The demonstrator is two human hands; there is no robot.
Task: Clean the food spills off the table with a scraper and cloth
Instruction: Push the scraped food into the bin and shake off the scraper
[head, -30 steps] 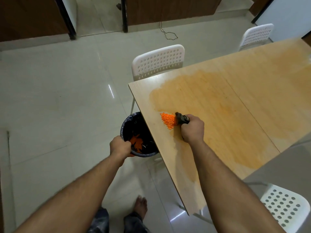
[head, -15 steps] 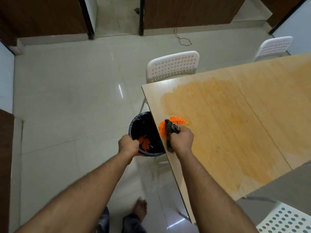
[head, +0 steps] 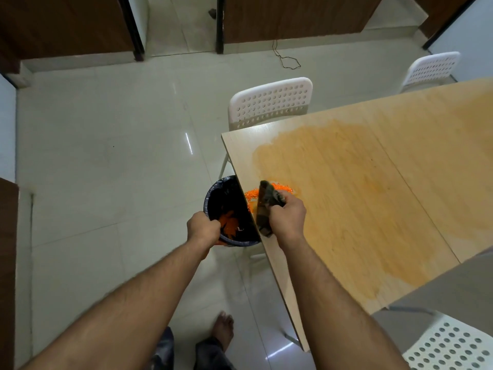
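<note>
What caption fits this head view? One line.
Right hand sweeps orange crumbs with a cloth toward the bin held by the left hand.

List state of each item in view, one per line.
Bin: held at table edge, orange bits inside.
Left hand: grips bin rim.
Right hand: grips scraper.
Scraper: on table edge, against spill.
Spill: partly at the edge.
Table: stained orange.

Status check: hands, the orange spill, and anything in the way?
Left hand grips black bin rim. Right hand holds dark scraper. Orange crumbs at wooden table edge. Nothing blocking.
</note>
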